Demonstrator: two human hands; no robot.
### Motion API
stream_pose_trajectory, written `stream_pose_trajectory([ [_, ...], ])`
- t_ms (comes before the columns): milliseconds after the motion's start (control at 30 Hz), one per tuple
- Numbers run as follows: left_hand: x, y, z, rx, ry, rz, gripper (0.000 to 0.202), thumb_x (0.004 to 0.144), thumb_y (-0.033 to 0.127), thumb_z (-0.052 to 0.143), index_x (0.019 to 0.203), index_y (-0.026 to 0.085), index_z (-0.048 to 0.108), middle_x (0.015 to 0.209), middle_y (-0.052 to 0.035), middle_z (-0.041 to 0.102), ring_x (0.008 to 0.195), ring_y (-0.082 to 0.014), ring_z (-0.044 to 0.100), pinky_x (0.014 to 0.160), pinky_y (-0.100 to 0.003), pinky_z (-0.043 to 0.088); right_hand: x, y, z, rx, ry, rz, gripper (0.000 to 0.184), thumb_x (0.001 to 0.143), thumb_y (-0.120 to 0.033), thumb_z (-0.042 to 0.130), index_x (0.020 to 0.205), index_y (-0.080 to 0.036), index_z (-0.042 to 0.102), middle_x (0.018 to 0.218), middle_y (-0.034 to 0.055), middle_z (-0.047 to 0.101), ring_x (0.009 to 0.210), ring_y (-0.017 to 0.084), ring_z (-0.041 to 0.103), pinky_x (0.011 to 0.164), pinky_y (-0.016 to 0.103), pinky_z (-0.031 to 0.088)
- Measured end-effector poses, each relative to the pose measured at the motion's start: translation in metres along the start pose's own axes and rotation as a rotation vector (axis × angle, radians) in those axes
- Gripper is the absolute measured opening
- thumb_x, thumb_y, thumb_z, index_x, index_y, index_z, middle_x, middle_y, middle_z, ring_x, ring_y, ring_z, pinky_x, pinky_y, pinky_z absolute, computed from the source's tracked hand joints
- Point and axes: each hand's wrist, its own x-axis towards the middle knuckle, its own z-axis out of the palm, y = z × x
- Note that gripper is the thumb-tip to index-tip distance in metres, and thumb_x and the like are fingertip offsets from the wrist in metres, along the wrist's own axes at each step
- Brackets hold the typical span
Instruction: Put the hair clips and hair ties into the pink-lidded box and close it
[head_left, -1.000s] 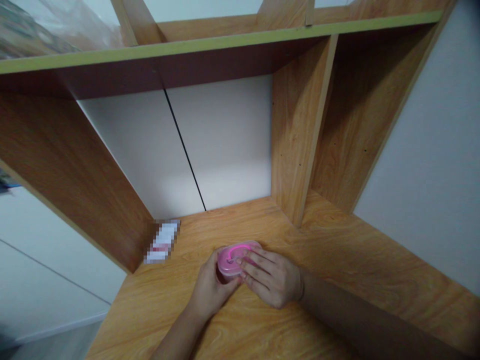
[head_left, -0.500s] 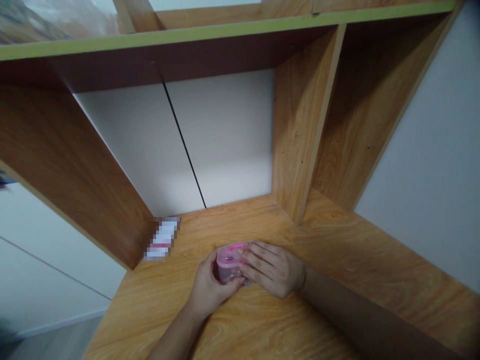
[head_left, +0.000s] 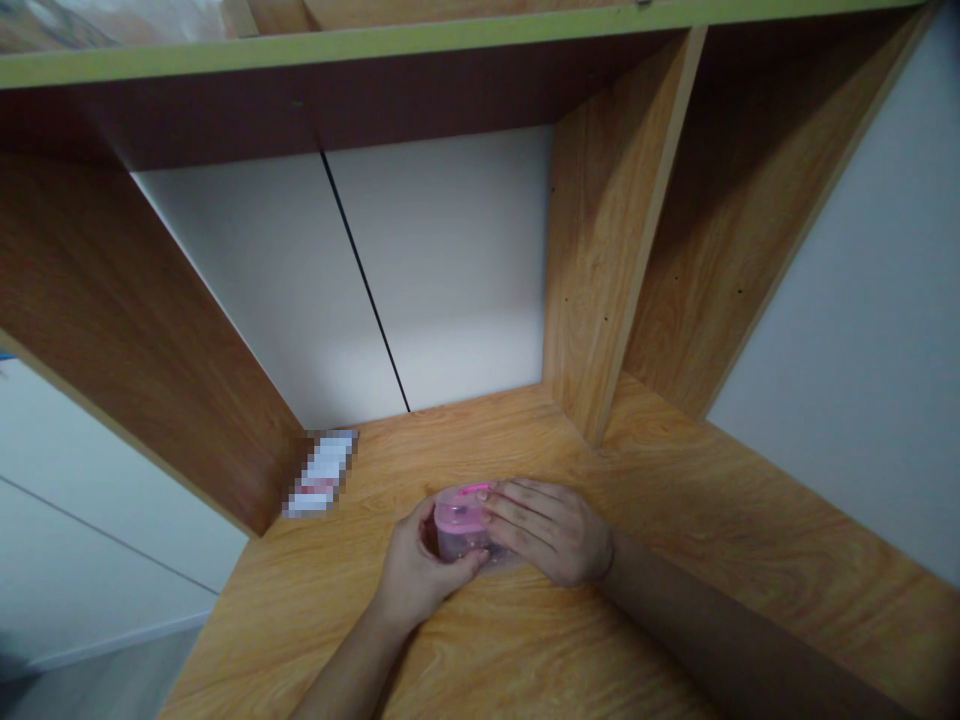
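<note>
A small clear plastic container with a pink lid [head_left: 459, 515] rests on the wooden desk, with a brighter pink strip on its top. My left hand [head_left: 424, 570] wraps round its left side, thumb along the near wall and fingers behind it. From the right, my right hand [head_left: 551, 530] lies over the lid and right side, its fingers together and bent over the edge. The right thumb is hidden, and so is most of the container's right part. What the container holds is too unclear to name.
A blurred white and red card-like item [head_left: 322, 475] lies on the desk at the left upright panel [head_left: 150, 330]. A wooden divider [head_left: 607, 250] stands behind on the right. Overhead runs a shelf with a yellow-green edge [head_left: 420, 38], bearing a plastic bag [head_left: 150, 22].
The view has tipped down slightly. Both hands stay on the container, with the right fingers shifted only a little over the lid.
</note>
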Motion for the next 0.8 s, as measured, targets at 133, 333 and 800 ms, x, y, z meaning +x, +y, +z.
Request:
stream_pose_trajectory([
  [133, -0.002, -0.003, -0.004, 0.034, -0.010, 0.024, 0.062, 0.066, 0.024, 0.087, 0.122, 0.017, 0.062, 0.121, -0.0125, 0.071, 0.110, -0.0282, 0.068, 0.103, -0.042, 0.052, -0.007, 0.003, -0.002, 0.086, -0.005, 0.167, 0.028, 0.101, -0.018, 0.047, 0.121, -0.015, 0.066, 0.123, 0.0105, 0.072, 0.118, 0.019, 0.066, 0.100, 0.033, 0.055],
  [333, -0.007, -0.010, -0.005, -0.045, -0.013, 0.040, 0.096, 0.062, 0.027, 0.091, 0.145, 0.020, 0.043, 0.134, -0.0146, 0.063, 0.123, -0.0294, 0.062, 0.111, -0.046, 0.046, -0.022, 0.017, 0.004, 0.217, 0.025, 0.389, 0.039, 0.099, -0.015, 0.050, 0.138, -0.018, 0.056, 0.133, 0.0124, 0.066, 0.123, 0.019, 0.062, 0.104, 0.035, 0.054],
  [800, -0.006, -0.003, -0.005, 0.100, -0.034, -0.024, 0.124, 0.066, 0.027, 0.089, 0.159, 0.023, 0.007, 0.125, -0.0125, 0.068, 0.114, -0.0268, 0.067, 0.104, -0.045, 0.051, -0.035, 0.024, 0.024, 0.587, -0.203, 0.873, 0.044, 0.104, -0.035, 0.042, 0.144, -0.019, 0.052, 0.139, 0.0135, 0.061, 0.129, 0.024, 0.057, 0.111, 0.045, 0.045],
])
